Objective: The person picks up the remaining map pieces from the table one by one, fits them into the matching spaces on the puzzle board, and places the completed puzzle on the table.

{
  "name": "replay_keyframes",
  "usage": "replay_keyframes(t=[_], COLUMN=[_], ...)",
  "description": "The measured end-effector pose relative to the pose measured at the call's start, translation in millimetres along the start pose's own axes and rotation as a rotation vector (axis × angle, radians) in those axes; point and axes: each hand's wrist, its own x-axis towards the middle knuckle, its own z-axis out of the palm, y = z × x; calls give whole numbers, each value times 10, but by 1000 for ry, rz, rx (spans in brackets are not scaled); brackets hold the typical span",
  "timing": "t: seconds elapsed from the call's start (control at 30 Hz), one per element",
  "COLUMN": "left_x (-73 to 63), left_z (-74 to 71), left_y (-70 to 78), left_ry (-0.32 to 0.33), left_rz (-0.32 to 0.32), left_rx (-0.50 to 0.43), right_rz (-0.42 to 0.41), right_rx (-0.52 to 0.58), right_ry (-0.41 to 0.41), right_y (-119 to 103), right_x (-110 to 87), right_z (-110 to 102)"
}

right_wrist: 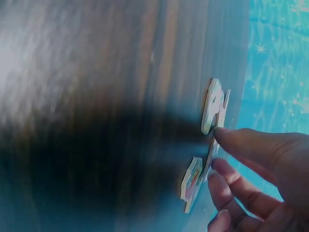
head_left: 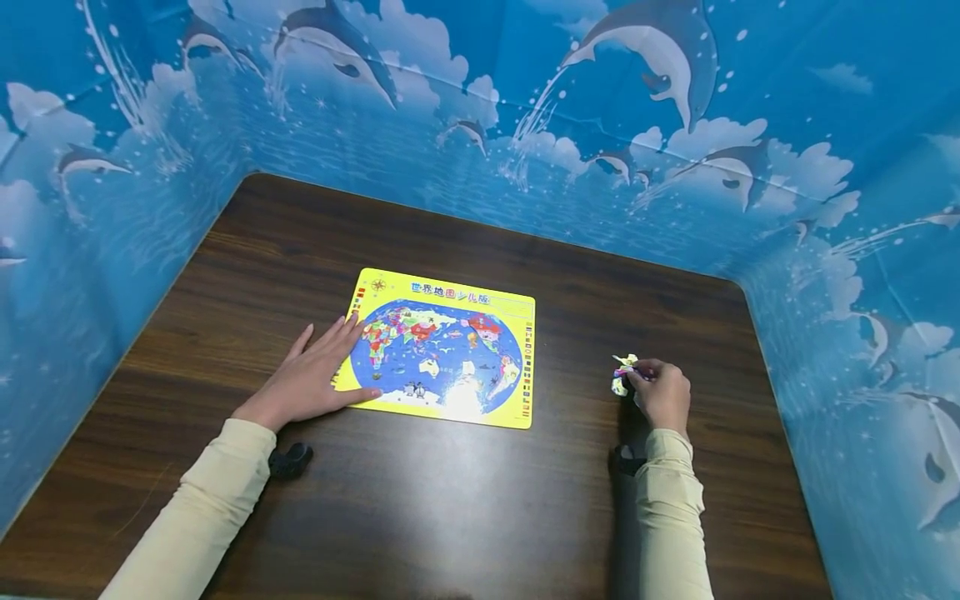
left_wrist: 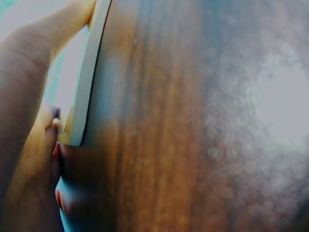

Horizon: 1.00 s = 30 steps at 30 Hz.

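A yellow-bordered world map puzzle board (head_left: 442, 287) lies flat near the middle of the table. My left hand (head_left: 313, 379) rests with spread fingers over its left edge, the thumb on the lower border. To the right of the board, a small cluster of puzzle pieces (head_left: 619, 386) lies on the table. My right hand (head_left: 663, 396) is at this cluster. In the right wrist view, thumb and fingers pinch a thin puzzle piece (right_wrist: 211, 157) among overlapping ones. Another piece (right_wrist: 192, 180) with a colourful print lies below it, and a pale piece (right_wrist: 211, 106) above.
The dark wood-grain table (head_left: 570, 492) reflects bright light near its front. A blue curtain (head_left: 517, 125) printed with dolphins hangs along the back and sides. Black wrist mounts (head_left: 291, 460) sit at both cuffs.
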Motion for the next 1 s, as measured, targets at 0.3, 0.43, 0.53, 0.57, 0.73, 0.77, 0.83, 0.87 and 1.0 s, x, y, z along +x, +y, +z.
replay_keyframes(t=[0.3, 0.43, 0.53, 0.57, 0.73, 0.77, 0.83, 0.87, 1.0], left_x=[8, 6, 1, -3, -16, -18, -19, -18, -11], left_z=[11, 12, 12, 12, 18, 19, 22, 23, 21], left_y=[2, -3, -2, -1, -1, -3, -8, -9, -15], left_ry=[4, 2, 0, 0, 3, 3, 3, 3, 5], left_rz=[0, 1, 0, 0, -3, -5, -7, -8, -10], left_rx=[8, 5, -3, -5, -11, -10, -8, -6, -2], right_rz=[-182, -256, -275, -274, -248, -243, -237, -235, -223], right_rx=[-101, -135, -155, -158, -162, -162, -158, -158, -141], right_ry=[6, -20, -73, -98, -234, -257, -299, -313, -334], right_y=[105, 129, 113, 101, 69, 66, 62, 63, 65], right_x=[23, 45, 65, 72, 115, 122, 130, 135, 141], right_z=[16, 8, -19, -31, -100, -111, -128, -134, -147])
